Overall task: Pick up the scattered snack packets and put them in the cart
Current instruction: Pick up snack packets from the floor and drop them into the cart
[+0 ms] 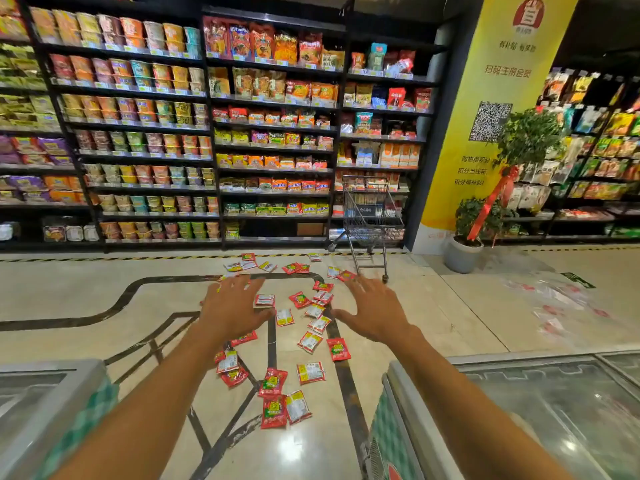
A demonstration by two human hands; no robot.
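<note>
1. Head view looks forward and down over a shop floor [104,299], which is pale and glossy with dark inlaid lines.
2. Many snack packets [310,372] lie scattered on this floor. Most are red, and some show a white and yellow side. They spread from the near middle of the floor up to the striped line before the shelves [138,133].
3. The left hand [235,311] is stretched forward with the palm down and the fingers spread apart. It holds nothing and is over the left part of the packets. One red packet is partly hidden behind its wrist.
4. The right hand [375,311] is held the same way, palm down and fingers spread wide, with nothing in it. It is over the right edge of the packets.
5. The cart [372,209] is of wire and stands upright beyond the packets, on the right, just in front of the shelves. Whether anything lies in its basket, I cannot tell.
6. The shelves fill the far side with rows of cups and bags.
7. Two freezer chests [554,410] stand near, one at the lower left and one at the lower right; the right one has a glass lid.
8. A yellow banner [495,98] with a square code hangs right of the cart, and a potted plant [464,251] with a red ribbon stands at its foot.
</note>
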